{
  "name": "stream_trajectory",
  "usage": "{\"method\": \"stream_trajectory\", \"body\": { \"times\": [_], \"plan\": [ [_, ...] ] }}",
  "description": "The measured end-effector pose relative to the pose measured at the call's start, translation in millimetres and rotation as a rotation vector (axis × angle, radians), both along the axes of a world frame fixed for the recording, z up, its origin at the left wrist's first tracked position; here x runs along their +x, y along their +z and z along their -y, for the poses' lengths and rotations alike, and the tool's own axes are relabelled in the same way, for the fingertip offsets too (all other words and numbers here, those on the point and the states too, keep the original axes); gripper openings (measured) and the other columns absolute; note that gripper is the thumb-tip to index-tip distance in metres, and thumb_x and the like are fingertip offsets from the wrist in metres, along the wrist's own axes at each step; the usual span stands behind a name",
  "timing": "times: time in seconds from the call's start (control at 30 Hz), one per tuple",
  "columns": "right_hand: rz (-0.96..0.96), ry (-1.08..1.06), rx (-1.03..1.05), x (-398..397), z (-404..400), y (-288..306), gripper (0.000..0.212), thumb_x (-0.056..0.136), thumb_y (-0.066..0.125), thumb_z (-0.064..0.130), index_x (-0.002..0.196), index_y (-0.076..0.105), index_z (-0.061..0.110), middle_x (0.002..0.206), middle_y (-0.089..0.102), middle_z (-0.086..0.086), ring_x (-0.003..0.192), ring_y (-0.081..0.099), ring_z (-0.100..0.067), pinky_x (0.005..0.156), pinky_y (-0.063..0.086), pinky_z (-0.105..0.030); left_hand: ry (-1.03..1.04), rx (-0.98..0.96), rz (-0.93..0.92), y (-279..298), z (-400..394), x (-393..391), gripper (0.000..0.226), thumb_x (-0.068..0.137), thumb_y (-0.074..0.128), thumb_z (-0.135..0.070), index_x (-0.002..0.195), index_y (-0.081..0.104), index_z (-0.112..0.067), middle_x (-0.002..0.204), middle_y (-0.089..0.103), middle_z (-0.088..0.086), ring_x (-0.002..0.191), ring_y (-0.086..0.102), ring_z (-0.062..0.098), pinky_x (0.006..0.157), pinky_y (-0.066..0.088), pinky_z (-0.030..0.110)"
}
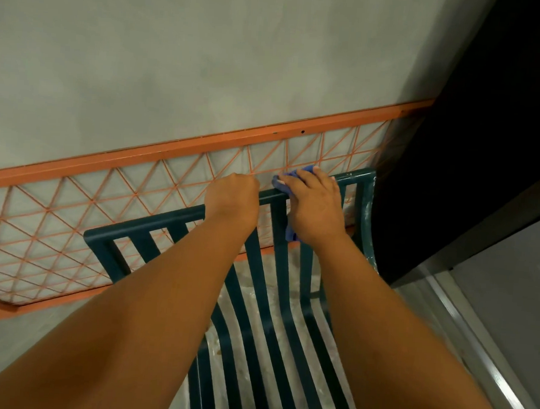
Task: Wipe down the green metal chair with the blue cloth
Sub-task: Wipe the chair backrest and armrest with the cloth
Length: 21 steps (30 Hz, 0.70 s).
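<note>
Head view: right hand (314,207) hides most of the blue cloth (292,178) it presses flat-fingered; left hand (232,199) grips the chair (153,222) rail.

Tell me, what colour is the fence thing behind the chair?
Orange grille, criss-cross triangle pattern; head view.
</note>
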State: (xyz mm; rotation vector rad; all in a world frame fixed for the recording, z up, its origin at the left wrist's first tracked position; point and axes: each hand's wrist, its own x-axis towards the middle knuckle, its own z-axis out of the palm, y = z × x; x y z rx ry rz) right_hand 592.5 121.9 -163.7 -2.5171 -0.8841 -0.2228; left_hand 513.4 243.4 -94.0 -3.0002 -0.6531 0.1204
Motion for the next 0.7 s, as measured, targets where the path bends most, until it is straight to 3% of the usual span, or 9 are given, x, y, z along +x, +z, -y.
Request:
{"method": "stream_trajectory", "body": {
  "times": [0.1, 0.2, 0.3, 0.4, 0.47, 0.53, 0.6, 0.7],
  "plan": [
    [-0.061, -0.060, -0.028, -11.6, -13.5, 7.0, 0.047, 0.090, 0.050, 0.015, 0.133, 0.050, 0.034, 0.149, 0.036, -0.006, 0.144, 0.008, -0.032, 0.116, 0.003, -0.054, 0.022, -0.017, 0.027, -0.7, -0.5, -0.4, 0.021, 0.085, 0.053, 0.002, 0.098, 0.064, -0.012, 0.090, 0.061, 0.010, 0.080, 0.059, 0.026, 0.061, 0.042, 0.032],
    [-0.012, 0.048, -0.045, -15.3, -4.1, 2.2, 0.056, 0.086, 0.054, 0.010, 0.134, 0.049, 0.039, 0.149, 0.037, -0.004, 0.144, 0.011, -0.031, 0.116, 0.002, -0.053, 0.016, -0.001, 0.041, -1.3, 0.6, -1.4, 0.020, 0.086, 0.053, -0.001, 0.097, 0.064, -0.014, 0.090, 0.063, 0.008, 0.080, 0.060, 0.026, 0.060, 0.043, 0.032],
    [-0.038, 0.001, -0.083, -1.6, 4.7, 7.0, 0.070, 0.078, 0.064, 0.008, 0.138, 0.043, 0.038, 0.150, 0.036, 0.001, 0.145, 0.010, -0.026, 0.116, 0.001, -0.051, 0.013, 0.009, 0.028, -1.2, 2.3, -1.5, 0.021, 0.086, 0.053, 0.001, 0.097, 0.064, -0.013, 0.088, 0.062, 0.008, 0.080, 0.060, 0.025, 0.061, 0.044, 0.032],
    [-0.059, -0.062, -0.061, -9.0, -9.7, 11.5, 0.061, 0.083, 0.055, 0.006, 0.137, 0.045, 0.031, 0.150, 0.035, -0.002, 0.145, 0.007, -0.030, 0.117, 0.000, -0.052, 0.023, 0.013, 0.008, -0.6, 2.7, 0.0, 0.021, 0.086, 0.053, 0.002, 0.098, 0.062, -0.012, 0.081, 0.054, 0.006, 0.072, 0.051, 0.021, 0.061, 0.045, 0.032],
    [-0.036, 0.014, -0.009, -18.4, -10.8, 7.0, 0.060, 0.082, 0.056, 0.001, 0.135, 0.050, 0.028, 0.148, 0.039, -0.005, 0.144, 0.012, -0.032, 0.117, 0.002, -0.051, 0.027, 0.031, -0.002, 0.3, 3.3, 0.2, 0.021, 0.087, 0.055, -0.001, 0.101, 0.064, -0.013, 0.086, 0.059, 0.007, 0.072, 0.052, 0.021, 0.061, 0.045, 0.031],
    [-0.024, 0.104, 0.036, -17.2, -0.5, -3.3, 0.070, 0.071, 0.068, -0.005, 0.134, 0.054, 0.022, 0.144, 0.046, -0.009, 0.141, 0.023, -0.035, 0.117, 0.012, -0.051, 0.022, 0.044, -0.008, 0.2, 3.9, -0.5, 0.021, 0.088, 0.056, -0.003, 0.103, 0.065, -0.014, 0.092, 0.063, 0.008, 0.078, 0.058, 0.022, 0.060, 0.043, 0.031],
    [0.002, 0.060, 0.040, -8.2, 6.7, -5.9, 0.078, 0.060, 0.077, -0.007, 0.131, 0.057, 0.019, 0.140, 0.050, -0.010, 0.139, 0.030, -0.036, 0.114, 0.023, -0.052, 0.016, 0.043, -0.001, -0.7, 3.8, -1.0, 0.020, 0.088, 0.055, -0.004, 0.102, 0.065, -0.014, 0.090, 0.062, 0.007, 0.078, 0.058, 0.023, 0.060, 0.043, 0.031],
    [-0.091, -0.116, -0.018, -2.8, -1.4, 7.1, 0.072, 0.072, 0.071, 0.001, 0.137, 0.048, 0.020, 0.147, 0.040, -0.006, 0.144, 0.014, -0.031, 0.115, 0.018, -0.048, 0.018, 0.031, 0.004, -2.6, 1.2, -1.1, 0.020, 0.086, 0.055, -0.002, 0.101, 0.064, -0.013, 0.078, 0.053, 0.004, 0.068, 0.050, 0.019, 0.059, 0.042, 0.031]
  ]
}}
